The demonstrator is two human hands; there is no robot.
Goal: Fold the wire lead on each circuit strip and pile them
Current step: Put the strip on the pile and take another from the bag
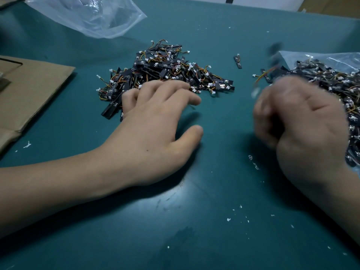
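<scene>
Teal, smooth-faced table [194, 211] matting, scuffed and dotted with white flecks [228, 219], fills the view. A person's left hand [155, 133] lies palm down with fingers spread and relaxed, grasping nothing, its fingertips touching the near edge of a tangled pile [165, 69] of slim black circuit strips, each trailing thin orange, yellow and red wires tipped with small white connectors. Beyond the thumb side of that hand, a lone strip [238, 61] lies flat on the mat, apart from the pile. The right hand [298, 121] is motion-blurred, its fingers curled inward toward the palm; whether anything is held inside cannot be told. Just past its knuckles and outer side, a second heap [331, 78] of the same wired strips spreads over a crinkled clear sheet of plastic [342, 59]. Flat brown cardboard [35, 84] sits off the left hand's outer side, and a glossy, rumpled clear plastic bag [93, 14] lies well beyond it.
</scene>
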